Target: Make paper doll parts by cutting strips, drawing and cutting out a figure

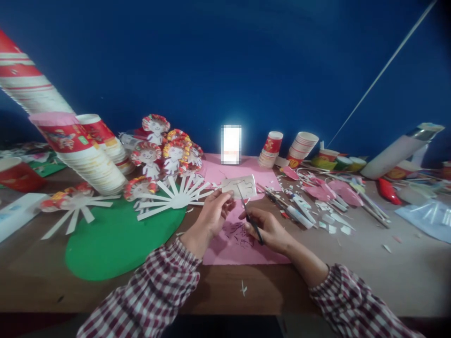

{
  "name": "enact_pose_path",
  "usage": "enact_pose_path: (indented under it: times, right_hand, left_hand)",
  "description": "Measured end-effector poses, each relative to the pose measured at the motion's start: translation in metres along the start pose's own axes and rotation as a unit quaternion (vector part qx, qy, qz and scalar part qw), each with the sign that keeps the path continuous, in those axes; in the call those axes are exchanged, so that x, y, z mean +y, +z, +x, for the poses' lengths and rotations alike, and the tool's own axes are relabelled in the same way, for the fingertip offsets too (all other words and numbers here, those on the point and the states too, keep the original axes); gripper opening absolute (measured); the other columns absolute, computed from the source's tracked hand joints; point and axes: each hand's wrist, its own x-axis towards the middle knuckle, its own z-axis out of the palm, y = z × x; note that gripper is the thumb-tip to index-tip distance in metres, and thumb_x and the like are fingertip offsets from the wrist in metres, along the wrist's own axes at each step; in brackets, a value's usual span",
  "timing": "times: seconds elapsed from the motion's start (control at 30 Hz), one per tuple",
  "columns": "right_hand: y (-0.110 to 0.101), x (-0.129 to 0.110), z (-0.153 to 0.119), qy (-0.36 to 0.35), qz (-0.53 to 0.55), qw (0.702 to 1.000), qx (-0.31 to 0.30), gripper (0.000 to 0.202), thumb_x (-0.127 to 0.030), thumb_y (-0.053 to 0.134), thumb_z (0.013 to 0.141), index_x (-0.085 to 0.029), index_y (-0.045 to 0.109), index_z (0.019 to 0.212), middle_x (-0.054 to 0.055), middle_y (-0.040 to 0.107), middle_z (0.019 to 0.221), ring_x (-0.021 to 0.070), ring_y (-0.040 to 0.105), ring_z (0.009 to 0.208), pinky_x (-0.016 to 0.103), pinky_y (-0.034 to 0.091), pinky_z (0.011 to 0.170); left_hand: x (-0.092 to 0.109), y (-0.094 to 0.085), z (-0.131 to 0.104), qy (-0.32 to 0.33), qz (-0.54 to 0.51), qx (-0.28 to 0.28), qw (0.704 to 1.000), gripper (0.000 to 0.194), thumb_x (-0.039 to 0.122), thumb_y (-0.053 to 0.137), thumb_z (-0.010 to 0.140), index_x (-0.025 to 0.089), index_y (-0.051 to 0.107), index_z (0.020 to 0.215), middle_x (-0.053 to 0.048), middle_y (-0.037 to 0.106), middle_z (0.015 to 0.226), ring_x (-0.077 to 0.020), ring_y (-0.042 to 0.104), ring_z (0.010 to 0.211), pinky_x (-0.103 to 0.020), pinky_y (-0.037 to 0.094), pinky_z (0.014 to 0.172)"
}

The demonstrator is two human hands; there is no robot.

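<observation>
My left hand (216,213) pinches the left end of a small piece of white paper (249,187) that has a figure outline drawn on it. In my right hand (269,227) are scissors with black handles (256,231). Their blades reach up to the paper and lie across its lower part; whether they are cutting I cannot tell. Below both hands a pink sheet (225,249) with dark scribbled marks lies on the table. A white fan of cut strips (179,197) is left of my left hand, partly over a green sheet (123,249).
Stacked paper cups (88,159) lean at the left. Paper dolls with colourful frilled heads (176,152) stand behind the fan. A bright pixelated screen (231,144) is at the back. Pens (299,216), paper scraps (331,223) and pink cut pieces (347,192) lie at the right.
</observation>
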Motion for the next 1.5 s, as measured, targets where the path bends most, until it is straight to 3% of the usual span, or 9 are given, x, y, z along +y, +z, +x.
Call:
enact_pose_path:
  times: [1.5]
  right_hand:
    - [-0.002, 0.0, 0.001, -0.009, -0.036, 0.999, -0.002, 0.042, -0.049, 0.067, 0.081, -0.016, 0.06, 0.105, -0.003, 0.053, 0.061, 0.012, 0.052, 0.053, 0.023, 0.042, 0.05]
  left_hand:
    - [-0.005, -0.006, 0.005, 0.011, 0.063, -0.029, 0.998, 0.025, 0.019, 0.08, 0.063, 0.016, 0.059, 0.075, 0.002, 0.06, 0.073, -0.0065, 0.056, 0.065, -0.019, 0.045, 0.062]
